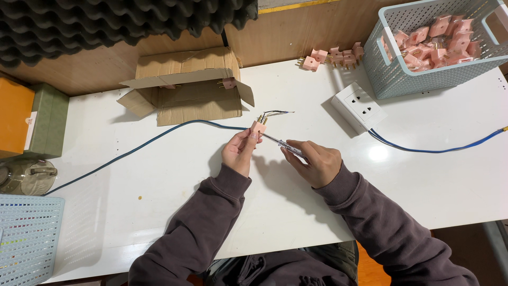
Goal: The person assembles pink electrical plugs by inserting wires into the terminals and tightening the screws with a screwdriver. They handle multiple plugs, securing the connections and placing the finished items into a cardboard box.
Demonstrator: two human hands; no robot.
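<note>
My left hand (239,151) pinches a small pink plug (258,127) with brass prongs, held above the white table (159,201). A blue cable (159,139) runs into the plug, and thin bare wire ends (276,113) stick out past it. My right hand (316,161) grips a slim screwdriver (283,144) with a clear handle. Its tip touches the side of the plug.
A white wall socket (359,106) with a blue lead lies to the right. A pale basket (423,74) of pink plugs stands at the back right, with a row of plugs (333,56) beside it. An open cardboard box (185,87) sits behind my hands. Another basket (26,238) is at front left.
</note>
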